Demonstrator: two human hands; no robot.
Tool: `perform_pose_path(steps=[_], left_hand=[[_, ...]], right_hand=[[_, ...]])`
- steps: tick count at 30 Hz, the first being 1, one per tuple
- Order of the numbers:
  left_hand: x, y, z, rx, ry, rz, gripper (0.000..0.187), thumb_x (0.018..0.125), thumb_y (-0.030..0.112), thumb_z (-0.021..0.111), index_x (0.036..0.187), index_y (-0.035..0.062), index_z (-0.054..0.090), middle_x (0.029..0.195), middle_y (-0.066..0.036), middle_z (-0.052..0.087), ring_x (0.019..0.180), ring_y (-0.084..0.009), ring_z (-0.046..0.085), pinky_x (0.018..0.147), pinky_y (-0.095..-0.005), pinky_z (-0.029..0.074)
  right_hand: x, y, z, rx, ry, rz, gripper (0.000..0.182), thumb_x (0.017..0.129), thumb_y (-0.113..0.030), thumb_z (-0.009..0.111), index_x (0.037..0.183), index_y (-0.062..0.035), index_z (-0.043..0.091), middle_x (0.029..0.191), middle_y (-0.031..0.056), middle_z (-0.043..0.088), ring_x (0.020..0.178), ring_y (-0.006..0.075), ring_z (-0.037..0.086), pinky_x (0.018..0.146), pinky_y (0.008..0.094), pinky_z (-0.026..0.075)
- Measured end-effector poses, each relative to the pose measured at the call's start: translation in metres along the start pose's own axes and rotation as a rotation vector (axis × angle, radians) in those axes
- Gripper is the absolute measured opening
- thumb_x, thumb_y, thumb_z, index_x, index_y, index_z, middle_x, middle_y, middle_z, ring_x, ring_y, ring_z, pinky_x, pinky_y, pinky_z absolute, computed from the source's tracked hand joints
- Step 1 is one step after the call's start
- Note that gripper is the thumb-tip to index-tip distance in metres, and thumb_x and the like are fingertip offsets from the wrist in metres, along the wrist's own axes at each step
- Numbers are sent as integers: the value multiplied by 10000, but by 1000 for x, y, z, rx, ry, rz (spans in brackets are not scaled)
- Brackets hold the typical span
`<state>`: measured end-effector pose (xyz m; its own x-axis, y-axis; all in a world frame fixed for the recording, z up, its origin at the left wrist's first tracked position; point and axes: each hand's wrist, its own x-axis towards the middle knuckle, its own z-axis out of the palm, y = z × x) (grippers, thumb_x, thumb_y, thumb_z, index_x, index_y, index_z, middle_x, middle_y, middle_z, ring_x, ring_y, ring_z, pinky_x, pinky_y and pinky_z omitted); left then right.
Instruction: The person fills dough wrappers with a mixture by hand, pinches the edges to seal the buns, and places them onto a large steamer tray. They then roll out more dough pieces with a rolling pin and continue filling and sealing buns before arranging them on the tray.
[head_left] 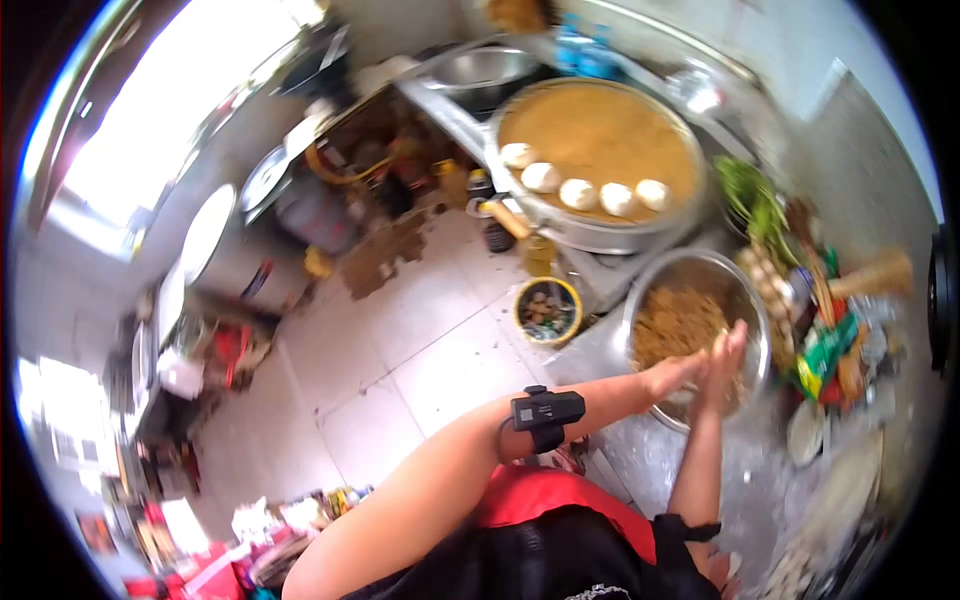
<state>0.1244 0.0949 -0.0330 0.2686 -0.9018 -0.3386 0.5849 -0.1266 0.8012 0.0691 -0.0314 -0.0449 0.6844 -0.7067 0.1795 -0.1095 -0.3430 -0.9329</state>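
The person's left hand and right hand meet close together above the near side of the metal bowl, with fingers stretched; whether something small is between the palms, the view does not let one say. The brown mixture lies inside this bowl, at the far part of the grey table. If the hands separate carelessly, bits of mixture could probably drop over the bowl's near rim onto the table. The eggs sit just beside its right rim, so a sideways push on the bowl may crack some. Beyond the table's far edge, white balls line the near rim of the round pan; a careless elbow might spoil them.
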Motion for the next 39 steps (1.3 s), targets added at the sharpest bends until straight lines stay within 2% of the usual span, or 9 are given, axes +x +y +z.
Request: perform_pose_path(steps=[6,14,18,19,22,23,27,31,39], left_hand=[[-144,6,-128,-256,505,-21,488,871,476,508,1242,161,532,1260,-64,530,1168,-202,477,967,-401,334],[-381,-48,-268,-629,1049,71,391,884,412,477,1173,160,559,1222,-55,571,1150,-191,506,959,-374,353],[-416,-50,-295,-780,1099,212,299,877,391,508,1074,180,587,1123,-9,619,1031,-137,574,858,-333,394],[-424,-48,-300,-813,1088,253,278,878,371,527,1069,178,589,1083,-5,626,1006,-132,581,831,-314,402],[-452,-46,-320,-849,1148,334,259,876,362,541,1044,173,594,1061,-1,627,986,-137,587,813,-305,412],[-467,-46,-329,-846,1202,345,256,875,354,543,1039,164,593,1041,-1,626,968,-135,587,799,-306,415],[-537,-80,-378,-694,1500,273,247,867,309,557,1021,118,590,960,-8,615,884,-124,581,730,-304,428],[-608,-176,-403,-561,1962,197,239,852,248,579,999,60,594,897,-36,600,805,-125,564,657,-289,442],[-699,-218,-376,-1108,2119,219,221,880,257,543,993,73,592,911,-30,615,813,-143,587,685,-276,448]], right_hand=[[-34,44,3,44,-206,492,544,873,-113,589,1353,15,366,1392,176,345,1173,248,456,937,329,415],[-94,-9,83,-122,56,229,621,864,-75,553,1417,-92,272,1276,255,460,1124,293,494,930,373,419],[-76,-40,154,-195,-159,32,501,891,-114,529,1346,12,363,1166,206,559,1050,258,556,925,348,417],[-73,-54,181,-135,-163,-257,522,840,-134,654,1300,-9,442,1190,218,558,1079,274,554,877,380,471],[-59,-94,245,-189,-397,-41,472,838,-104,647,1255,31,473,1120,203,599,1001,266,588,850,366,485],[-43,-81,269,-259,-496,-313,478,840,-105,646,1262,29,467,1117,204,601,989,268,596,848,359,488],[-31,-101,393,-122,-812,-98,367,912,-60,487,1251,76,452,1161,165,566,1016,209,566,890,309,440],[-59,-147,526,-113,-917,-217,332,846,-42,542,1164,54,533,869,59,616,769,133,570,737,262,476],[-131,-287,715,-228,-1423,-683,365,758,-94,628,1111,-12,586,908,144,639,807,264,615,744,354,498]])
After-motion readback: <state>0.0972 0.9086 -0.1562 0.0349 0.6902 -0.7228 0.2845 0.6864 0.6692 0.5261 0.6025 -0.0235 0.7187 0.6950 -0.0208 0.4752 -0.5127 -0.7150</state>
